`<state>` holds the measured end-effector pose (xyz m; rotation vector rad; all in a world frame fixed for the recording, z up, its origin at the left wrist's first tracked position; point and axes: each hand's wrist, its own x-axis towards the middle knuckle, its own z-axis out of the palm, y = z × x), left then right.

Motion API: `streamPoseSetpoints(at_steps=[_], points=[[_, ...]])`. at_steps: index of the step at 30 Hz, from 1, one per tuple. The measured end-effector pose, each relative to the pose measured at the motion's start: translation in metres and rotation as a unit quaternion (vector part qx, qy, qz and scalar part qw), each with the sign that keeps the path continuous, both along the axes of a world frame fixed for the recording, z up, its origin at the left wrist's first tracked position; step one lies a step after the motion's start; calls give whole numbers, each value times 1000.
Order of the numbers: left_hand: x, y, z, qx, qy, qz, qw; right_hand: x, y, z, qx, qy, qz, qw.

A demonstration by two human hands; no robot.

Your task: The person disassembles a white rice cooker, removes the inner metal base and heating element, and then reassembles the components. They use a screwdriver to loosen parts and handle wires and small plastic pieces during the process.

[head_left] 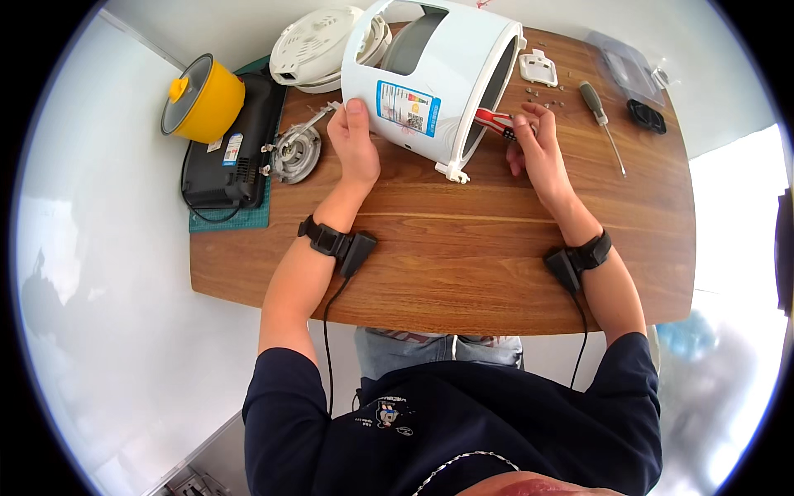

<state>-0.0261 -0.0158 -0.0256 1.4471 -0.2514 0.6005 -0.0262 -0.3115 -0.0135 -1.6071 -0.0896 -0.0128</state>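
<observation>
A white appliance housing, drum-shaped and hollow, lies on its side at the far middle of the table, its open end turned to the right. My left hand grips its left side, thumb up against the shell beside a blue-and-white label. Closed round the handles of red-handled pliers, my right hand is at the open end. The front of the pliers reaches inside the housing, where the jaws are hidden.
Left of the housing are white round plastic parts, a metal heating-element part, and a yellow pot on a black appliance. To the right lie small screws, a white bracket, a screwdriver and a clear plastic box.
</observation>
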Motion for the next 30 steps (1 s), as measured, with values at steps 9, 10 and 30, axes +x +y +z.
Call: streamPoseSetpoints(at_steps=[9,10,30], points=[[-4,-2,-3,22,3,-12,1000,6,-13,8,14,43,37,998],[-5,-5,-1,27,2,-6,1000,6,-15,8,11,42,45,998],[-6,-10,-2,21,-12,-47,999,15,-12,-4,-9,-30,25,999]])
